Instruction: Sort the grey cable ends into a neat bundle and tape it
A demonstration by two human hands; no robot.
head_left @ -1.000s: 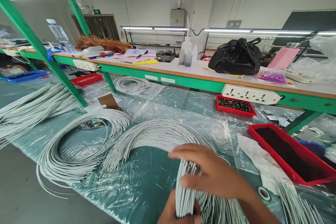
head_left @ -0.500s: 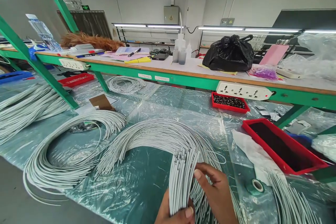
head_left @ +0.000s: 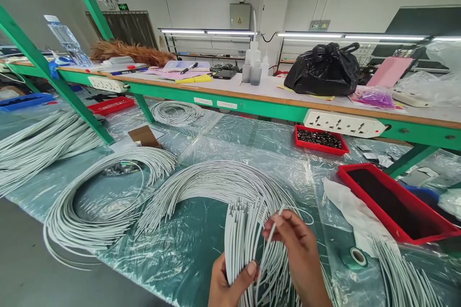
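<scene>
My left hand (head_left: 234, 280) is wrapped round the end of a thick bundle of white cables (head_left: 239, 240), whose cut tips point up. Just to its right, my right hand (head_left: 297, 249) pinches one single cable (head_left: 271, 232) between thumb and fingers, bent away from the rest. Behind the hands the same cables curve over the table in a wide arc (head_left: 223, 180). Further left lies a coiled bundle of white cables (head_left: 61, 220), and a bunch of cable ends (head_left: 405, 273) fans out at the lower right.
A roll of green tape (head_left: 355, 257) lies right of my hands. Beyond it stand a long red tray (head_left: 360, 172) with dark contents and a smaller red tray (head_left: 317, 148) of small dark parts. A green-edged shelf (head_left: 252, 108) with a power strip (head_left: 344, 123) runs across the back.
My right hand has drawn one cable away from the bundle to the right. The left hand keeps its hold, and the view has shifted slightly.
</scene>
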